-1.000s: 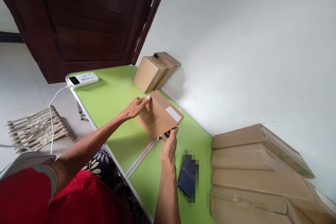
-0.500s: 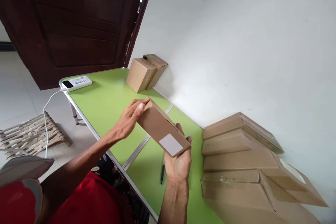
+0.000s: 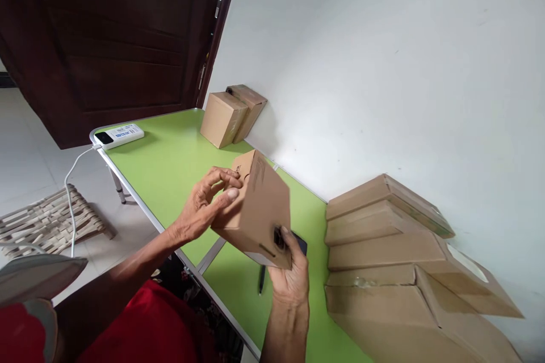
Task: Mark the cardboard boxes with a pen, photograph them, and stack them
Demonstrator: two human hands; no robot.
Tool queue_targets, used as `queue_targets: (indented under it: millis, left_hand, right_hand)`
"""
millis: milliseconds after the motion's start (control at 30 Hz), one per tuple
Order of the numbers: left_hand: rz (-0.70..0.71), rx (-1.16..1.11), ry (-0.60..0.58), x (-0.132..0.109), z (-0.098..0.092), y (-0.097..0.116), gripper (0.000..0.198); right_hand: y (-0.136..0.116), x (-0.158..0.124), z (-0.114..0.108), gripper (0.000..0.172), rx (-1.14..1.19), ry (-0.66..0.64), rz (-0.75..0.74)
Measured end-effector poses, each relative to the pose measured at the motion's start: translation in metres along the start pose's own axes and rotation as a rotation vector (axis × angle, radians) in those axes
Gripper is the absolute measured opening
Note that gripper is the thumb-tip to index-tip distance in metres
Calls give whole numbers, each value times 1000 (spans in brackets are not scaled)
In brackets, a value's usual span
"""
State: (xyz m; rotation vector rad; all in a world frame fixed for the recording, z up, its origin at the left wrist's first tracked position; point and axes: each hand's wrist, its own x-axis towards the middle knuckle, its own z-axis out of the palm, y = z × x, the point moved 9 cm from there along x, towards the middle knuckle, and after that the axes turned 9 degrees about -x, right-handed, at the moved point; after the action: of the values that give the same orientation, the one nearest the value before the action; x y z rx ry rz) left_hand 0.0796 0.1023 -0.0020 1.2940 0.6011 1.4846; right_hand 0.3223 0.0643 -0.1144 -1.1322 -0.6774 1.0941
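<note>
A small brown cardboard box (image 3: 268,198) is held tilted above the green table, with dark print on its left face and a black patch near its lower right corner. My right hand (image 3: 292,272) grips that lower right corner from below, its thumb over the edge beside the black patch; its other fingers are hidden behind the box. My left hand (image 3: 206,201) has its fingers apart, and the fingertips and thumb rest against the left face. Below the box, a dark pen (image 3: 261,279) lies on the table, partly covered. A dark flat object (image 3: 301,243) shows behind the right thumb.
Several larger cartons (image 3: 383,249) are piled at the right by the white wall. Two small boxes (image 3: 223,119) stand at the table's far end. A white device (image 3: 121,135) with a cable lies on the far left corner of the green table (image 3: 170,153). A woven stool (image 3: 55,218) stands on the floor.
The box has been turned, so its printed face and broad side show and the white label is mostly out of sight. My left hand has loosened from its end.
</note>
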Motion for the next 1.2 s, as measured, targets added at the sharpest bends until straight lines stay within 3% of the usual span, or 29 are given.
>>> queue_targets:
  millis: [100,167,233,300,400,500,600,733,867,900,967,1100,1200]
  left_hand:
    - [-145,-27,65,1,-13,-27,39]
    - [-255,-62,31,-1,-14,-44,60]
    - [-354,-129,-24,-5,-14,-59,67]
    - [-441,-216,-44,-9,-15,-73,63]
    - [-505,-343,45,-13,-19,-87,60]
    - [-488,-428,244,-15,-22,-94,66]
    - [-435,-479,368,-21,-14,-94,73]
    - [-439,-486,301,-31,-7,-99,74]
    - [-430,-321,264,-23,-45,-96,84]
    - [-401,-248,235,-17,-54,-91,85]
    - [-387,-91,64,-3,-58,-79,81]
    - [-525,121,-457,-6,-17,-70,77]
    - [-559,155,-659,-21,16,-65,78]
  right_hand:
    - [-16,-9,6,56,-70,-54,-30]
    - [-34,-15,15,70,-173,-157,-83]
    - [-51,-20,20,79,-276,-257,-113]
    - [-61,-19,18,81,-354,-306,-102]
    - [-69,-10,2,75,-431,-228,-125]
    - [-63,-6,-7,75,-380,-103,-173]
    - [-33,-15,6,85,-236,-49,-94]
    - [-11,-26,18,84,-180,6,-37]
    - [-28,-21,0,77,-296,-71,-31]
    - [-34,-19,-3,74,-351,-130,-13]
    - [-44,-19,-4,69,-473,-280,29]
    - [-55,-31,15,71,-607,-552,95]
    - [-54,-39,30,74,-622,-672,119]
